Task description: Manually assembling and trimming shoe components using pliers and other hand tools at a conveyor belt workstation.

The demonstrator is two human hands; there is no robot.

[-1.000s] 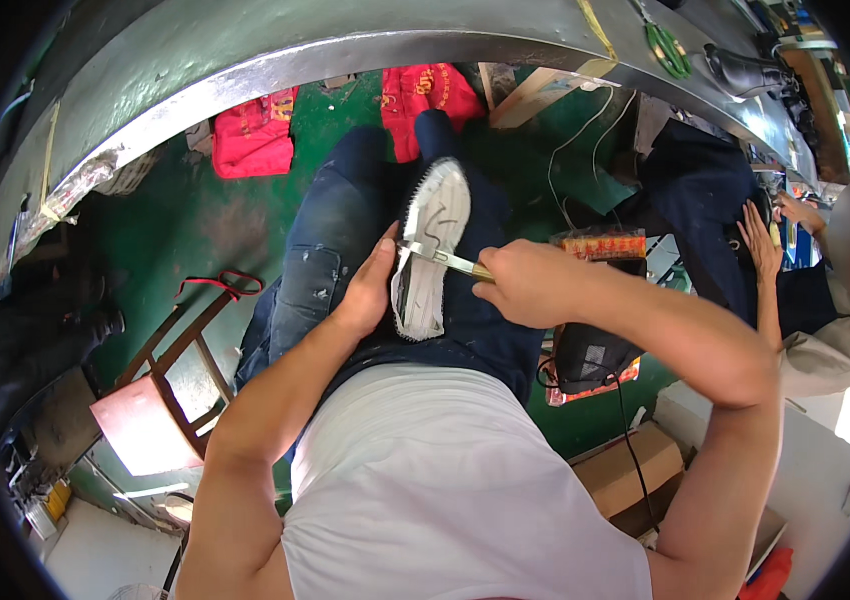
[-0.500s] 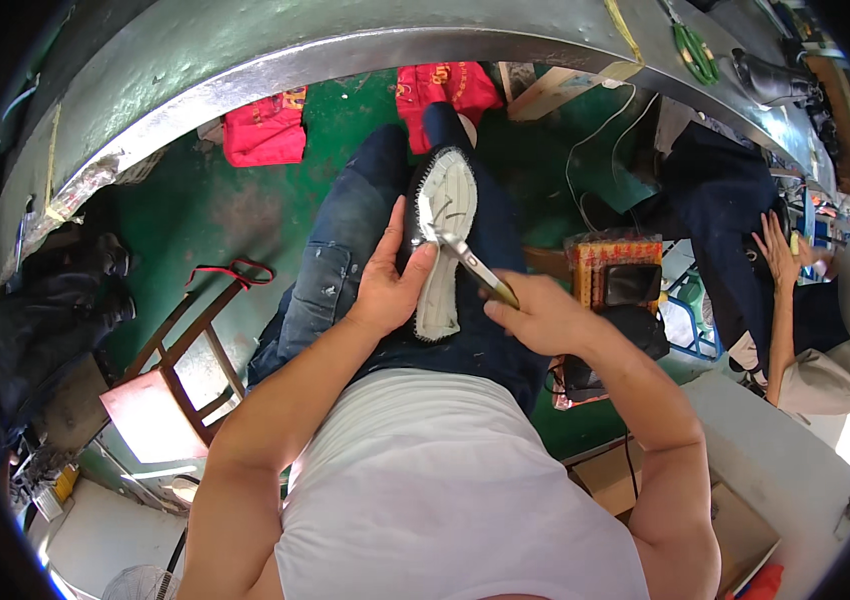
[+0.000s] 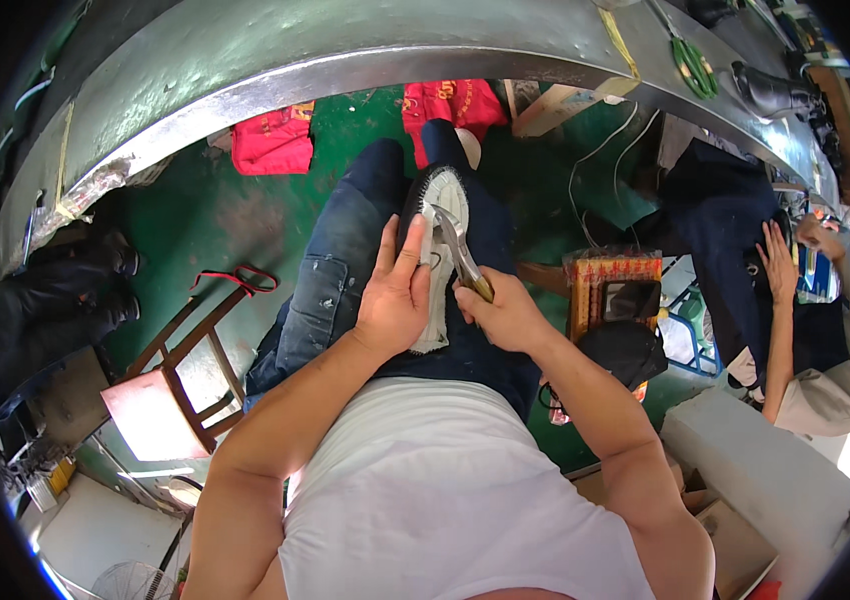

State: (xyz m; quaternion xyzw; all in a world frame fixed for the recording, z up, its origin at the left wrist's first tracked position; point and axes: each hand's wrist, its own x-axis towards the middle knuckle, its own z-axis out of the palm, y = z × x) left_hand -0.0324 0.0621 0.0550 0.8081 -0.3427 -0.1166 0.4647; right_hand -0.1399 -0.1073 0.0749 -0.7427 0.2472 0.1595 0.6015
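Observation:
A dark shoe [image 3: 439, 318] lies sole-up across my lap, its pale underside bordered at the toe by closely spaced pleats or stitches. My left hand [image 3: 395, 298] steadies it from the left, two fingers stretched forward along the sole and the thumb lying near the middle. In my right hand [image 3: 507, 312] are metal pincers [image 3: 458, 244] with a yellowish-brown handle. Their curved end touches the forepart of the sole, close to my left fingertips. The left fingers and the tool partly hide the sole, and its exact contact with the shoe is too small to tell.
A metal-edged workbench [image 3: 365, 65] curves across the front, with green-handled scissors [image 3: 693, 68] on it. To the left stands a wooden chair [image 3: 185, 375]. A black bag [image 3: 625, 345] and a patterned box [image 3: 590, 285] are at my right, near another person's hand [image 3: 777, 262].
My left fingers have moved onto the sole beside the tool's end. The right hand has shifted left and slightly nearer, with the pincers now more upright in the picture. The view has tilted a little.

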